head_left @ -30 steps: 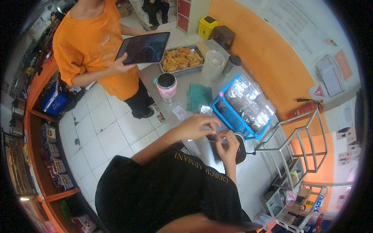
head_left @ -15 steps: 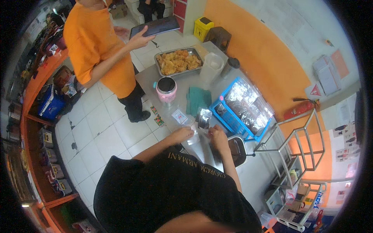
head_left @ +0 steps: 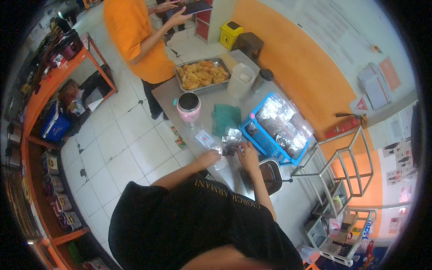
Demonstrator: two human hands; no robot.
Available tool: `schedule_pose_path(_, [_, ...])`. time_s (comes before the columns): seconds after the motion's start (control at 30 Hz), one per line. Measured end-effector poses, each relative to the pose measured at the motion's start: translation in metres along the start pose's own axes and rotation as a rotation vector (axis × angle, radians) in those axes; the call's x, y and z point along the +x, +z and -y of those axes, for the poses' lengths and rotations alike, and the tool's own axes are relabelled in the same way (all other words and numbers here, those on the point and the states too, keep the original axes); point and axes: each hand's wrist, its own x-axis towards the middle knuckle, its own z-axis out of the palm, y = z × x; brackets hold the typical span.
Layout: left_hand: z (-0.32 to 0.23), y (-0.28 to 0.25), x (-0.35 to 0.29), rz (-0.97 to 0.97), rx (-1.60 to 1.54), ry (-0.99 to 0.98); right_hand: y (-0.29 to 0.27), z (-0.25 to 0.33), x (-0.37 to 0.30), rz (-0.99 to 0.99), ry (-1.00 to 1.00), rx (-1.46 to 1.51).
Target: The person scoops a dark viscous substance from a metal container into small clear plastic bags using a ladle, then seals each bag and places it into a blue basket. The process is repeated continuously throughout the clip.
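Observation:
A small plastic packet with dark contents (head_left: 230,149) and a shiny top end lies between my hands, over the metal table (head_left: 175,95). My right hand (head_left: 249,156) pinches its right edge with curled fingers. On the other side, my left hand (head_left: 209,159) is closed, its fingertips at a piece of clear plastic (head_left: 220,161) beside the packet; the exact grip is too small to make out. Just beyond lie a clear packet with a white label (head_left: 204,138) and a folded green cloth (head_left: 226,118). Right of my right hand stands a metal pan of dark contents (head_left: 271,176) with a handle sticking out.
A blue basket (head_left: 270,152) holds many plastic packets. Farther off stand a pink flask (head_left: 189,111), a tray of fried food (head_left: 179,82), a translucent pitcher (head_left: 241,81) and a dark-lidded tumbler (head_left: 263,81). A metal rack (head_left: 330,168) is at right. A person in orange (head_left: 135,42) holds a tablet.
My right hand has moved up and left onto the dark packet, which now lies between my hands. My left hand shifted slightly left. The person in orange moved farther off.

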Motion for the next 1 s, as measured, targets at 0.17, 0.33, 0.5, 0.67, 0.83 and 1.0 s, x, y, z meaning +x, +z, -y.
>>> schedule_pose_path(0.17, [-0.038, -0.065, 0.016, -0.419, -0.356, -0.115, -0.011, 0.011, -0.042, 0.059, 0.173, 0.547])
schedule_pose_path(0.33, [-0.101, -0.144, 0.044, -0.344, -0.51, -0.055, -0.026, 0.031, -0.066, 0.064, 0.452, 1.041])
schedule_pose_path(0.5, [-0.141, -0.156, 0.061, -0.3, -0.489, -0.018, -0.05, 0.035, -0.08, -0.136, 0.383, 0.866])
schedule_pose_path(0.67, [-0.15, -0.135, 0.069, -0.335, -0.438, 0.124, -0.064, 0.028, -0.1, -0.305, 0.33, 0.918])
schedule_pose_path(0.83, [-0.167, -0.114, 0.082, -0.09, -1.05, 0.034, -0.083, 0.016, -0.122, -0.373, 0.369, 1.309])
schedule_pose_path(1.0, [-0.191, -0.109, 0.092, 0.3, -1.486, -0.303, -0.104, 0.013, -0.145, -0.458, 0.386, 1.33])
